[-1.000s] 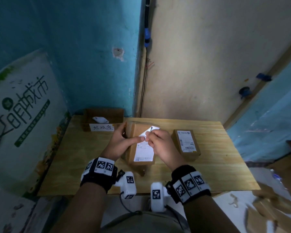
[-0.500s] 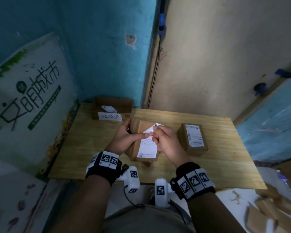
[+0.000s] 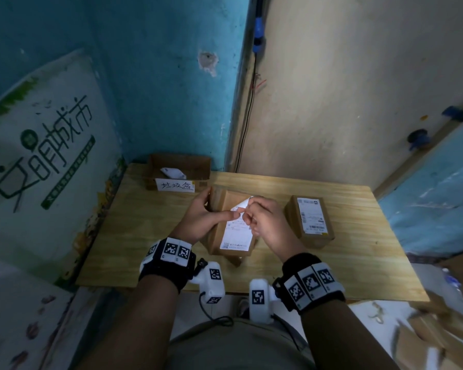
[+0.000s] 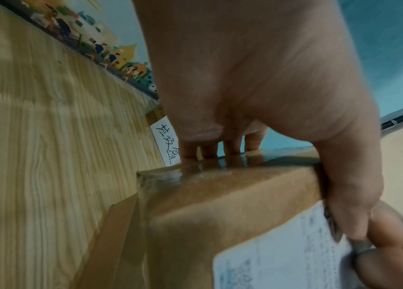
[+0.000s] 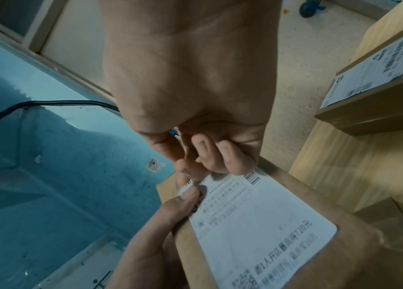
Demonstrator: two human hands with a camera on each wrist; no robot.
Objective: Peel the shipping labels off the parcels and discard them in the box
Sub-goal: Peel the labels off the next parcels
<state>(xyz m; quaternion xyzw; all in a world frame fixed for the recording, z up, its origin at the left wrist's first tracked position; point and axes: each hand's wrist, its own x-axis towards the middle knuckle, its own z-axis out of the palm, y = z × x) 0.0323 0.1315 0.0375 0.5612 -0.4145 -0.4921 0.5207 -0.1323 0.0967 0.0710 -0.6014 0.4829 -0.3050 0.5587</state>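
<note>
On the wooden tabletop [image 3: 358,252], a brown parcel [image 3: 219,209] is gripped by the left hand [image 3: 198,217] while the lifted top corner of its shipping label [image 3: 237,232] is pinched by the right hand [image 3: 265,220]. One crumpled label [image 3: 171,172] is seen in the discard box [image 3: 198,169], marked "垃圾盒". A second parcel [image 3: 309,222] is left labelled; "720元" can be read.

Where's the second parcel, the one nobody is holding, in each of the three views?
Head: second parcel lies right of centre on the table, beside the right hand.
Left wrist: not in view.
Right wrist: second parcel at the upper right edge.
Shared landmark: the held parcel's label, in all three.
</note>
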